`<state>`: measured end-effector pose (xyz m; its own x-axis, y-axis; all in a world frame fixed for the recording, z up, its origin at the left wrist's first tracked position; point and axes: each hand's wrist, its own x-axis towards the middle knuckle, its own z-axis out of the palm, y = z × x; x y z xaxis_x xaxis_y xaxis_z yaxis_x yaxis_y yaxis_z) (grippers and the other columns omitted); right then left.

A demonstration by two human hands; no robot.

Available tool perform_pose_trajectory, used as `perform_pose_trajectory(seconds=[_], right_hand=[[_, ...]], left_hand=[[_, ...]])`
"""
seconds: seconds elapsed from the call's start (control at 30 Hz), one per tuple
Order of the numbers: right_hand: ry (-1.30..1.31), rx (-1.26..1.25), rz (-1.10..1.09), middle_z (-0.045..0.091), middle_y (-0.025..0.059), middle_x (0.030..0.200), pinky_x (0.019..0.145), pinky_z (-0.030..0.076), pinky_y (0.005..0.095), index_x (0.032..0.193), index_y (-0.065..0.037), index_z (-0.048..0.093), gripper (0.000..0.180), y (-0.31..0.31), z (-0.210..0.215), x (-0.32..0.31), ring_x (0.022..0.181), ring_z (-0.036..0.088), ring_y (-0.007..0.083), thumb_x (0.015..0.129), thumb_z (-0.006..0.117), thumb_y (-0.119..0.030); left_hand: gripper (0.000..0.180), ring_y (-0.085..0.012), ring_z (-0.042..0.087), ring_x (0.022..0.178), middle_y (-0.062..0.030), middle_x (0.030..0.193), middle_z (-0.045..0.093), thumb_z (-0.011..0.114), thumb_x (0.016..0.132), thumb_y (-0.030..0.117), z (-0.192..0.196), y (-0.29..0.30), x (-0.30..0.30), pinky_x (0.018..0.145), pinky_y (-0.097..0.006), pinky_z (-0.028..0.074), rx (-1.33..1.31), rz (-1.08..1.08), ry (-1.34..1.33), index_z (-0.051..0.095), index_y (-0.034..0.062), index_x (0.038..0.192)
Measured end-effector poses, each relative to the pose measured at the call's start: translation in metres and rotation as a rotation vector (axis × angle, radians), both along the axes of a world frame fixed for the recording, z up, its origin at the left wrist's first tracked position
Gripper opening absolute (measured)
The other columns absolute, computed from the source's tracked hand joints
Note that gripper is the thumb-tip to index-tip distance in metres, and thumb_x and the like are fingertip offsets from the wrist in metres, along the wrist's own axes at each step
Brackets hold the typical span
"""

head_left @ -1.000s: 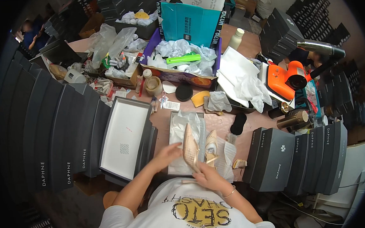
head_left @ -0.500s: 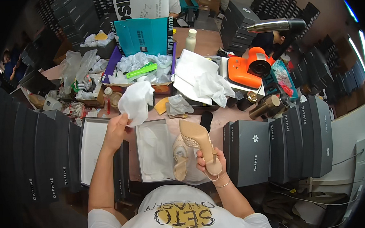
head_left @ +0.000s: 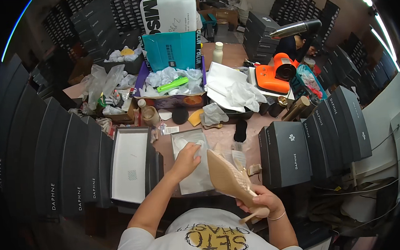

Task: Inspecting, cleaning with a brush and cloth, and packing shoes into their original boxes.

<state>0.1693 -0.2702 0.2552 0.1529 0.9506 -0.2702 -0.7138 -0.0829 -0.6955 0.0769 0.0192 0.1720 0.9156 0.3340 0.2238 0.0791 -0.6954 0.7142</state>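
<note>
My right hand (head_left: 263, 200) grips a beige heeled shoe (head_left: 227, 174) near its heel end, the sole turned up and the toe pointing away from me. Behind it, the partly hidden second beige shoe (head_left: 254, 169) lies on the table. My left hand (head_left: 186, 161) is over an open grey shoebox (head_left: 174, 146) lined with white paper. Its fingers are closed on white tissue paper (head_left: 198, 143) inside the box; the fingertips are partly hidden. Left of that arm, a box lid (head_left: 130, 165) lies with its white inside facing up.
Dark shoeboxes stand in rows at left (head_left: 73, 163) and right (head_left: 292, 152). Behind are a purple box (head_left: 139, 85) of crumpled paper, white sheets (head_left: 225, 85), an orange machine (head_left: 270, 78), a bottle (head_left: 218, 53) and a black pad (head_left: 240, 131). Another person (head_left: 291, 45) is at back right.
My left hand has come down and right with the tissue paper, from mid-air into the shoebox. My right hand has drawn the shoe nearer and turned it. The view has shifted too.
</note>
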Motion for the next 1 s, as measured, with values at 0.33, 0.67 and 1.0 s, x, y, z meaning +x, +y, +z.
perform_pose_trajectory(seconds=[0.33, 0.67, 1.0], right_hand=[[-1.416, -0.455, 0.249, 0.061, 0.0263, 0.094, 0.076, 0.047, 0.0494, 0.126, -0.009, 0.046, 0.046, 0.028, -0.035, -0.081, 0.086, 0.059, 0.045, 0.085, 0.051, -0.028], [-0.051, -0.177, -0.129, 0.062, 0.0121, 0.096, 0.064, 0.054, 0.0264, 0.119, -0.001, 0.051, 0.039, 0.008, -0.082, -0.073, 0.078, 0.061, 0.0152, 0.089, 0.055, -0.027], [0.068, -0.154, -0.154, 0.06, 0.013, 0.104, 0.063, 0.055, 0.0224, 0.13, 0.001, 0.041, 0.051, -0.024, -0.086, -0.043, 0.08, 0.061, 0.0137, 0.086, 0.056, -0.02]], left_hand=[[0.051, -0.0362, 0.064, 0.071, -0.0149, 0.144, 0.035, 0.054, 0.074, -0.001, 0.006, -0.053, -0.105, 0.061, -0.043, 0.053, 0.219, -0.184, 0.288, 0.045, -0.0001, 0.124], [0.061, -0.03, 0.065, 0.071, -0.0133, 0.144, 0.037, 0.061, 0.071, 0.0, 0.018, -0.091, -0.136, 0.057, -0.036, 0.054, 0.212, -0.391, 0.186, 0.045, 0.0066, 0.13], [0.046, -0.0309, 0.065, 0.078, -0.0076, 0.143, 0.039, 0.057, 0.071, -0.002, 0.017, -0.081, -0.11, 0.065, -0.038, 0.054, 0.032, -0.333, 0.049, 0.053, 0.0025, 0.117]])
